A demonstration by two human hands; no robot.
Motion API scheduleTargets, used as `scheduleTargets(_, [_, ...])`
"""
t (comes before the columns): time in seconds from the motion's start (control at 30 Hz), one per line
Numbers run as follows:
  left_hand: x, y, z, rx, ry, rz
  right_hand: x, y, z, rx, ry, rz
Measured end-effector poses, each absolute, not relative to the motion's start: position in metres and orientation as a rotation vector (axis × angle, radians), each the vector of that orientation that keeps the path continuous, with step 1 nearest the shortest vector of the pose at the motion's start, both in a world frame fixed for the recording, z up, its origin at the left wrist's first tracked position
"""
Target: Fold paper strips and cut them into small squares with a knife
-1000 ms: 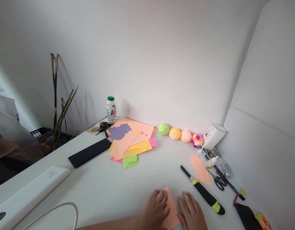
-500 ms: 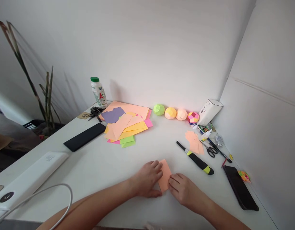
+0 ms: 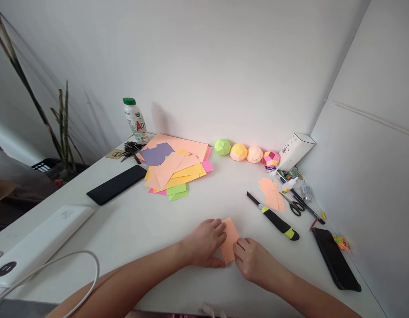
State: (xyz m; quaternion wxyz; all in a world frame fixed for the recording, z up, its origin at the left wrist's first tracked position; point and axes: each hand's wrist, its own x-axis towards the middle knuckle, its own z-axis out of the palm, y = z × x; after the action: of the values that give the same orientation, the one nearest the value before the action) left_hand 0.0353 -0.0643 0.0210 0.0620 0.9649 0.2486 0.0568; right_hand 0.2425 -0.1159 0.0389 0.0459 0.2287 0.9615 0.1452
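Note:
On the white table in front of me lies a small piece of peach paper point(image 3: 228, 240), seemingly folded. My left hand point(image 3: 206, 243) rests on its left edge, fingertips on the upper part and thumb stretched apart near the lower corner. The fingers of my right hand point(image 3: 252, 260) are pressed together at the paper's right edge, pinching it; the fingertips are partly hidden. To the right, a black and lime utility knife point(image 3: 276, 221) lies with its blade out. Cut peach paper pieces point(image 3: 272, 194) lie beyond it.
Behind are stacked coloured papers point(image 3: 177, 170), several paper balls point(image 3: 238, 152) and a bottle point(image 3: 137, 121). A black slab point(image 3: 116, 184) and white power strip point(image 3: 41, 243) with a cable lie left. Scissors point(image 3: 296, 207), glue point(image 3: 289, 185) and a black case point(image 3: 337, 260) are right.
The camera view has shifted slightly. Both hands keep nearly the same place on the peach paper, with only a slight movement of the right hand's fingers along its edge.

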Motion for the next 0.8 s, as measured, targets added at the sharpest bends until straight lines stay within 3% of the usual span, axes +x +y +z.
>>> scheduleTargets(0.13, [0.034,-0.063,0.016,2.906,0.728,0.201,0.247,-0.111,0.036,0.804,2.986,0.312])
scheduleTargets(0.33, [0.033,-0.063,0.006,2.698,0.765,0.556,0.245,-0.087,0.056,1.285,3.224,-0.224])
scheduleTargets(0.47, [0.033,-0.067,0.018,2.169,0.739,0.82,0.238,-0.077,0.066,1.73,3.252,-0.961])
scheduleTargets(0.63, [0.033,-0.071,0.028,1.4,0.739,0.64,0.238,-0.081,0.046,2.037,2.627,-2.152])
scheduleTargets(0.7, [0.034,-0.071,0.026,1.258,0.747,0.624,0.238,-0.083,0.037,2.008,2.45,-2.384])
scheduleTargets(0.8, [0.035,-0.067,0.024,1.09,0.771,0.671,0.236,-0.083,0.027,2.044,2.434,-2.37])
